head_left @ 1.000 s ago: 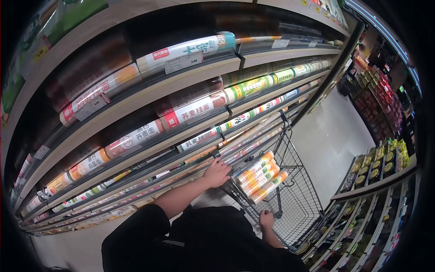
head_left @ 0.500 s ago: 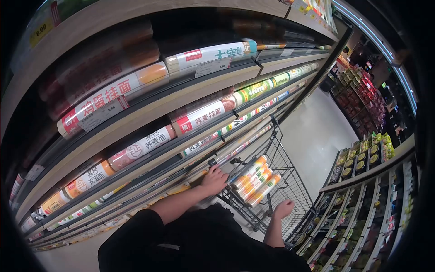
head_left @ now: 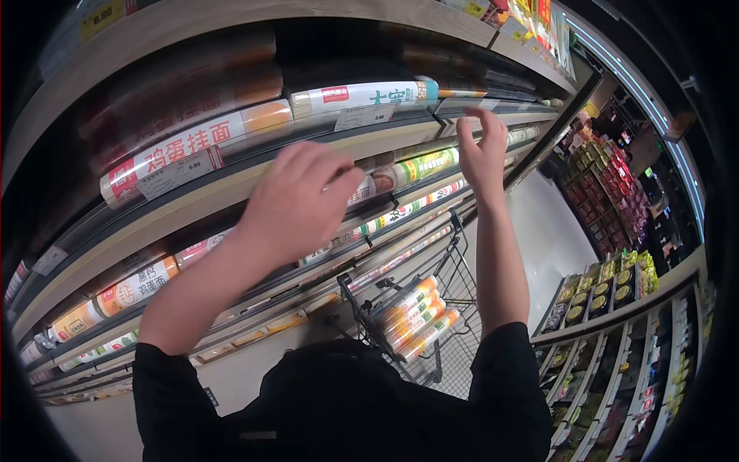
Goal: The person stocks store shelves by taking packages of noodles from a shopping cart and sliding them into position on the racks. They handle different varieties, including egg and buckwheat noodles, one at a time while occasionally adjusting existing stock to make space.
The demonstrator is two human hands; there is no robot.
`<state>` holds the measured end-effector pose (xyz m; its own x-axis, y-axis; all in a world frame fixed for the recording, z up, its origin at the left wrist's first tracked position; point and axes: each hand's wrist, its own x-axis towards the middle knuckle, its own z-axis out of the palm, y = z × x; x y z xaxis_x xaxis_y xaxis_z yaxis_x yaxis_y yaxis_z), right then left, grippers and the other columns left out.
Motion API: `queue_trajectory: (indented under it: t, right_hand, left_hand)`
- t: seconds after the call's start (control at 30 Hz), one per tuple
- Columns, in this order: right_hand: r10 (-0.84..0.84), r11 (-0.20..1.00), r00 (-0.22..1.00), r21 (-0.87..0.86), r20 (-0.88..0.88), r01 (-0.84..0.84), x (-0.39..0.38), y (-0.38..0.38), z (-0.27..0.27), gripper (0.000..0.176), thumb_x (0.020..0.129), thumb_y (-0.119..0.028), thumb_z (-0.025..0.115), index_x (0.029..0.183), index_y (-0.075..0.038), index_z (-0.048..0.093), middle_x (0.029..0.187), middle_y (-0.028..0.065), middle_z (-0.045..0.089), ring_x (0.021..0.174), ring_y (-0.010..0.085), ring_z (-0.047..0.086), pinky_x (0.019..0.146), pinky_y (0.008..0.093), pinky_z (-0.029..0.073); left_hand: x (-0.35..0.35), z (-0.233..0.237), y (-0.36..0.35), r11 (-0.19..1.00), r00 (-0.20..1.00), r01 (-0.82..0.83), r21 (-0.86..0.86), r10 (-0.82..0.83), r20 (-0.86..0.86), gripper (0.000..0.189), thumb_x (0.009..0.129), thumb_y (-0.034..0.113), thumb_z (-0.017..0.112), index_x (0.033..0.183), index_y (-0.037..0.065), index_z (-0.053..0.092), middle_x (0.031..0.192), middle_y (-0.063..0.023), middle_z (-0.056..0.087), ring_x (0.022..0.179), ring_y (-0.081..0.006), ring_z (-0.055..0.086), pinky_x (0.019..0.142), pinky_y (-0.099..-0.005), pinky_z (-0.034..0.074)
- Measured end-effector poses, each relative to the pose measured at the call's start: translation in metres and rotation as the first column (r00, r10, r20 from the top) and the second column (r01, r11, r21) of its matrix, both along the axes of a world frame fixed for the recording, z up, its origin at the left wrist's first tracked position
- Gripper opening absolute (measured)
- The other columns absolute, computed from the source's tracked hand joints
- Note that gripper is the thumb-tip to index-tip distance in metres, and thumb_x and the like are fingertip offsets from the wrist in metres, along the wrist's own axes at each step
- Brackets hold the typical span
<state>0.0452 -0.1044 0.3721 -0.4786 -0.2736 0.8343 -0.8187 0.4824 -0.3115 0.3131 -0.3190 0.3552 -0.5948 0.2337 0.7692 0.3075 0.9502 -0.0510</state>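
My left hand is raised in front of the noodle shelves, slightly blurred. Its fingers curve loosely, with a small gap before the thumb and nothing visible in them. Farther right, my right hand is lifted with fingers bent and apart, holding nothing. Between and beyond both hands lies a white and teal noodle pack on the upper shelf. Left of it is a red-lettered noodle pack. Below the hands, several orange and white noodle packs lie in a dark wire shopping cart.
A wooden shelf edge carries price tags and runs across the view. More noodle packs line the lower tiers. To the right stand a display of dark and yellow packages and another shelf unit. Pale floor shows in the aisle.
Both hands have risen toward the upper shelf; the left has left the cart handle, and the right has moved up from beside the cart, its fingers now spread.
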Motion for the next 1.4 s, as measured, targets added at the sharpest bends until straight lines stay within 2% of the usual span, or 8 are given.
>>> queue_trajectory:
  t: [0.27, 0.37, 0.53, 0.7, 0.93, 1.07, 1.2, 1.4]
  right_hand:
    - [-0.172, 0.822, 0.971, 0.567, 0.164, 0.05, -0.039, -0.057, 0.062, 0.068, 0.103, -0.062, 0.035, 0.111, -0.007, 0.075, 0.114, 0.0205, 0.075, 0.118, 0.0435, 0.066, 0.12, 0.06, 0.022]
    - [-0.165, 0.794, 0.956, 0.607, 0.243, -0.018, -0.008, -0.063, 0.085, 0.073, 0.103, -0.061, 0.041, 0.114, 0.003, 0.074, 0.113, 0.0261, 0.074, 0.119, 0.045, 0.065, 0.114, 0.0475, 0.038]
    - [0.012, 0.953, 0.837, 0.247, 0.548, -0.176, -0.018, -0.061, 0.076, 0.066, 0.093, -0.055, 0.064, 0.099, 0.01, 0.07, 0.092, 0.0232, 0.073, 0.093, 0.0292, 0.072, 0.084, 0.0372, 0.053]
    - [0.341, 0.933, 0.74, -0.111, 0.58, -0.343, -0.023, -0.057, 0.075, 0.053, 0.102, -0.038, 0.066, 0.129, 0.008, 0.067, 0.115, 0.0118, 0.07, 0.107, 0.0185, 0.062, 0.099, 0.0318, 0.045]
    - [0.831, 0.503, 0.463, -0.77, 0.308, -0.392, 0.023, -0.058, 0.066, 0.039, 0.101, -0.024, 0.073, 0.126, -0.01, 0.046, 0.108, 0.0088, 0.067, 0.107, 0.0178, 0.064, 0.091, 0.0394, 0.05]
    - [0.927, 0.314, 0.341, -0.827, 0.16, -0.467, 0.025, -0.053, 0.061, 0.046, 0.094, -0.012, 0.08, 0.126, -0.01, 0.046, 0.116, 0.0082, 0.064, 0.094, 0.019, 0.069, 0.072, 0.0348, 0.054]
    - [0.905, 0.113, 0.403, -0.838, -0.135, -0.535, 0.056, -0.033, 0.045, 0.055, 0.096, -0.007, 0.076, 0.14, -0.007, 0.042, 0.134, 0.0145, 0.058, 0.11, 0.0242, 0.067, 0.085, 0.041, 0.061]
    - [0.89, -0.094, 0.357, -0.88, -0.284, -0.466, 0.065, 0.057, 0.0, 0.037, 0.105, -0.021, 0.063, 0.137, -0.007, 0.049, 0.131, 0.0171, 0.064, 0.119, 0.0304, 0.065, 0.103, 0.0488, 0.054]
  left_hand:
    - [0.003, 0.036, -0.027, 0.842, 0.847, -0.523, -0.131, 0.497, -0.187, 0.041, 0.088, 0.02, 0.073, 0.127, 0.01, 0.065, 0.126, -0.0081, 0.06, 0.121, -0.0287, 0.057, 0.105, -0.0504, 0.039]
    - [0.0, 0.036, -0.028, 0.849, 0.856, -0.513, -0.129, 0.495, -0.147, 0.043, 0.088, 0.019, 0.074, 0.128, 0.009, 0.064, 0.125, -0.0087, 0.061, 0.118, -0.0287, 0.058, 0.104, -0.0488, 0.041]
    - [0.001, 0.034, -0.032, 0.919, 0.912, -0.388, -0.072, 0.371, -0.176, 0.039, 0.086, 0.011, 0.075, 0.124, 0.006, 0.067, 0.118, -0.0118, 0.063, 0.111, -0.0315, 0.061, 0.099, -0.0465, 0.048]
    - [0.004, 0.033, -0.036, 0.94, 0.925, -0.337, -0.055, 0.32, -0.202, 0.035, 0.085, 0.006, 0.073, 0.12, 0.004, 0.068, 0.114, -0.0141, 0.065, 0.107, -0.0339, 0.062, 0.096, -0.0453, 0.051]
    - [0.001, 0.031, -0.03, 0.914, 0.908, -0.4, -0.064, 0.387, -0.161, 0.041, 0.086, 0.004, 0.07, 0.127, 0.006, 0.065, 0.115, -0.0134, 0.063, 0.11, -0.0333, 0.06, 0.096, -0.0444, 0.051]
    - [0.002, 0.032, -0.028, 0.908, 0.905, -0.412, -0.069, 0.399, -0.149, 0.046, 0.086, 0.007, 0.071, 0.131, 0.006, 0.064, 0.119, -0.0138, 0.062, 0.113, -0.0335, 0.059, 0.098, -0.0451, 0.05]
    - [0.002, 0.037, -0.021, 0.906, 0.885, -0.417, -0.073, 0.386, -0.261, 0.055, 0.086, 0.012, 0.076, 0.138, 0.008, 0.06, 0.137, -0.015, 0.058, 0.122, -0.0357, 0.056, 0.104, -0.0458, 0.048]
    - [-0.007, 0.018, 0.036, 0.974, 0.98, 0.093, 0.208, -0.052, -0.191, 0.082, 0.08, 0.003, 0.083, 0.152, 0.013, 0.045, 0.157, -0.0221, 0.044, 0.143, -0.0383, 0.047, 0.115, -0.0484, 0.043]
